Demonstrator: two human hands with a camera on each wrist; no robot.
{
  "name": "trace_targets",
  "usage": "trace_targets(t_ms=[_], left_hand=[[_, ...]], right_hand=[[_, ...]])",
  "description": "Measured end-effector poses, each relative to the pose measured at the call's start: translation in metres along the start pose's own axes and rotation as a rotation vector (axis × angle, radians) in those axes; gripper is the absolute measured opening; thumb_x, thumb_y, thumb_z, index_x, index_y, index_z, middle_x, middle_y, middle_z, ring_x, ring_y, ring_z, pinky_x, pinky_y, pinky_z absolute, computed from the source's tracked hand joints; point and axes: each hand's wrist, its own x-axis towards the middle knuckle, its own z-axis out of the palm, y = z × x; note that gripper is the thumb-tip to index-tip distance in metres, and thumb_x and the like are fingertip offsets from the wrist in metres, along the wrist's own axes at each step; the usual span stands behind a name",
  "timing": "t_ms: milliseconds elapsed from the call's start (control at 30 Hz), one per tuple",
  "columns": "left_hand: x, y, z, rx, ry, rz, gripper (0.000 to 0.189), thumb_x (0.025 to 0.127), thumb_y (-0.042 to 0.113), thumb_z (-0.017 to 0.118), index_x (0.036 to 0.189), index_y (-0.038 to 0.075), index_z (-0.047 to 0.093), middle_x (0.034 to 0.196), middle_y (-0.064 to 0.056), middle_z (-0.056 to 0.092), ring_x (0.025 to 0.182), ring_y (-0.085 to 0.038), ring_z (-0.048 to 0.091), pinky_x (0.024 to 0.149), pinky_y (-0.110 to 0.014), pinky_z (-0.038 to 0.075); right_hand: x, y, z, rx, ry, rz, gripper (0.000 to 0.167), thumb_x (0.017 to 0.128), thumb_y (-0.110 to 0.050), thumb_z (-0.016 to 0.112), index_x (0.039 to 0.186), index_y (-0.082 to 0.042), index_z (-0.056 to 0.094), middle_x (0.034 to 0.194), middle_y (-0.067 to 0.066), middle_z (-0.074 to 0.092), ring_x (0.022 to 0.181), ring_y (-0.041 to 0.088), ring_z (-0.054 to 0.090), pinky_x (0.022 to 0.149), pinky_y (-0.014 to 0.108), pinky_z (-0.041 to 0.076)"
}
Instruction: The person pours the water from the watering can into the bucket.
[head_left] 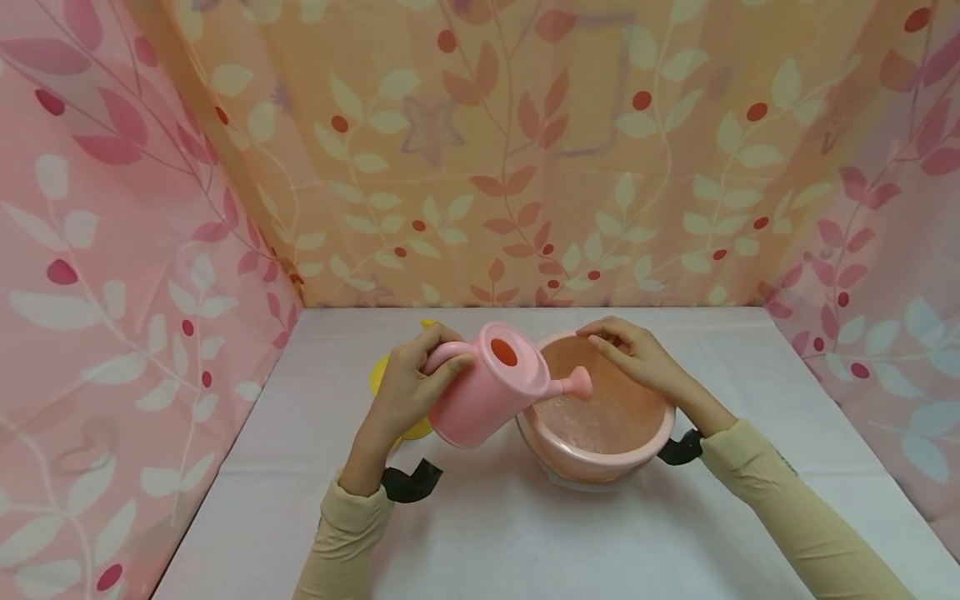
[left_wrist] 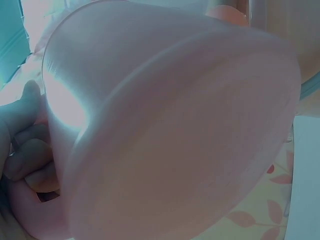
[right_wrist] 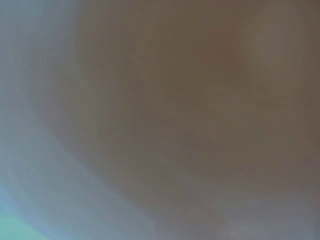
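My left hand point(head_left: 416, 379) grips the handle of a pink watering can point(head_left: 480, 404), held tilted to the right. The rose of its spout point(head_left: 577, 383) hangs over the inside of a wide pink pot point(head_left: 600, 462). Curled fingers show at the handle in the left wrist view, where the can's base point(left_wrist: 190, 145) fills most of the picture. At the pot's far right rim, my right hand point(head_left: 637, 354) holds on, the thumb toward the inside. Shiny, rippled patches show on the pot's floor. The right wrist view is a blur of brown and grey.
A yellow object point(head_left: 416, 429), mostly hidden behind the left hand and can, lies on the white-covered table point(head_left: 480, 542). Leaf-patterned curtains point(head_left: 517, 167) close off the back and both sides. A black wrist mount point(head_left: 412, 482) juts out beside the left wrist.
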Motion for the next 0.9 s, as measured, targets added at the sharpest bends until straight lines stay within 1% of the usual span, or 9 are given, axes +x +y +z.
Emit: trace_targets(t_ms=[67,133,267,467,567,667,833,900], left_hand=[[0.000,0.000,0.000,0.001,-0.001,0.000,0.015,0.083,0.018,0.068,0.094,0.012,0.058,0.084,-0.001,0.063,0.075,-0.013,0.057,0.068,-0.027,0.052],[0.001,0.000,0.000,0.003,-0.001,-0.001,0.016,0.083,0.016,0.069,0.094,0.012,0.058,0.084,-0.002,0.063,0.075,-0.014,0.057,0.067,-0.027,0.051],[0.002,0.001,0.000,0.008,-0.003,-0.001,0.016,0.082,0.015,0.069,0.094,0.011,0.058,0.084,-0.002,0.063,0.075,-0.014,0.057,0.067,-0.027,0.051],[0.004,0.001,0.001,0.013,-0.009,0.008,0.015,0.083,0.018,0.069,0.092,0.012,0.059,0.083,-0.001,0.062,0.074,-0.013,0.057,0.067,-0.027,0.051],[0.004,0.001,0.001,0.019,-0.014,0.020,0.015,0.083,0.019,0.069,0.092,0.012,0.058,0.082,-0.001,0.062,0.074,-0.013,0.057,0.067,-0.027,0.051],[0.005,0.001,0.000,0.023,-0.016,0.029,0.015,0.083,0.019,0.069,0.092,0.012,0.058,0.082,0.000,0.062,0.074,-0.013,0.057,0.067,-0.027,0.051],[0.005,0.002,0.000,0.029,-0.021,0.041,0.015,0.083,0.018,0.069,0.092,0.014,0.058,0.081,0.000,0.062,0.073,-0.012,0.057,0.066,-0.027,0.051],[0.005,0.001,0.000,0.031,-0.025,0.049,0.015,0.083,0.018,0.069,0.092,0.013,0.058,0.081,0.000,0.062,0.073,-0.012,0.057,0.066,-0.027,0.051]], right_hand=[[-0.001,-0.008,-0.002,-0.010,0.006,-0.025,0.024,0.094,-0.008,0.054,0.117,-0.003,0.059,0.113,0.014,0.060,0.088,0.015,0.052,0.075,0.019,0.043],[-0.001,-0.011,-0.002,-0.013,0.012,-0.039,0.025,0.092,-0.005,0.055,0.116,-0.002,0.059,0.113,0.014,0.060,0.090,0.016,0.052,0.075,0.019,0.043],[-0.002,-0.012,-0.002,-0.020,0.020,-0.052,0.025,0.092,-0.003,0.055,0.116,-0.001,0.060,0.113,0.013,0.060,0.092,0.017,0.052,0.075,0.018,0.043],[-0.001,-0.011,-0.002,-0.023,0.023,-0.047,0.024,0.091,-0.003,0.055,0.115,-0.001,0.060,0.113,0.014,0.060,0.092,0.017,0.053,0.076,0.019,0.044],[-0.001,-0.011,-0.002,-0.016,0.017,-0.030,0.024,0.092,-0.004,0.055,0.115,-0.002,0.060,0.113,0.014,0.060,0.092,0.017,0.053,0.076,0.019,0.044],[0.000,-0.005,-0.001,-0.012,0.014,-0.017,0.024,0.092,-0.005,0.055,0.116,-0.003,0.060,0.114,0.013,0.060,0.093,0.017,0.053,0.077,0.020,0.044],[0.004,0.019,0.004,-0.009,0.024,-0.014,0.025,0.092,-0.006,0.055,0.117,-0.008,0.060,0.115,0.008,0.060,0.094,0.016,0.052,0.077,0.021,0.044],[0.005,0.026,0.006,-0.007,0.027,-0.011,0.025,0.093,-0.010,0.056,0.117,-0.012,0.061,0.114,0.004,0.061,0.094,0.013,0.052,0.077,0.021,0.044]])
